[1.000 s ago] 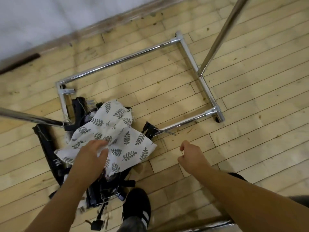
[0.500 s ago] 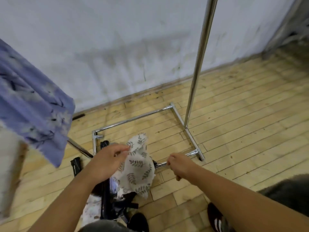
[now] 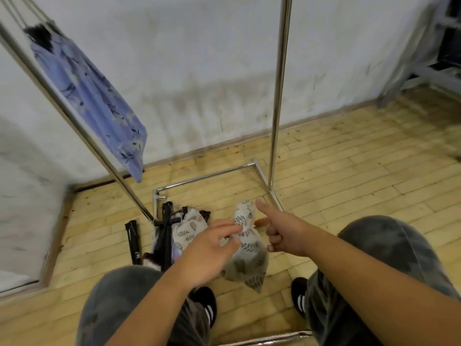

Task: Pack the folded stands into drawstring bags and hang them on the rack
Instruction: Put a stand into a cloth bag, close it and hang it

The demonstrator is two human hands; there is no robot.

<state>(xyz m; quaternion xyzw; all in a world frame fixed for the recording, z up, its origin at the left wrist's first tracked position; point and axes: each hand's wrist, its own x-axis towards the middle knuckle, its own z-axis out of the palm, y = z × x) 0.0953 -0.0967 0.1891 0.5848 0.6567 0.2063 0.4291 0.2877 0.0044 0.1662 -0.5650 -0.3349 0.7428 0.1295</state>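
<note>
The pale wall (image 3: 187,58) fills the far side and meets the plank floor (image 3: 349,183) along a wooden skirting, with another wall closing in on my left to make a corner. Most of the open floor lies to my right, running out to a blurred grey frame in the far corner. The rack (image 3: 279,96) stands straight ahead: one chrome upright right of centre, a second pole slanting across on the left, and the base rail (image 3: 207,174) boxing in a patch of bare floor between them. A blue drawstring bag (image 3: 92,96) hangs from the left pole, its lower corner well above the floor. At that pole's foot lie the black folded stands (image 3: 164,233), one partly under a leaf-print bag (image 3: 189,228). Above the floor between my knees, my left hand (image 3: 212,248) pinches a second leaf-print bag (image 3: 245,248) near its top, its body dangling. My right hand (image 3: 282,228) sits just beside it, forefinger and thumb stretched out, other fingers curled, gripping nothing I can see.
</note>
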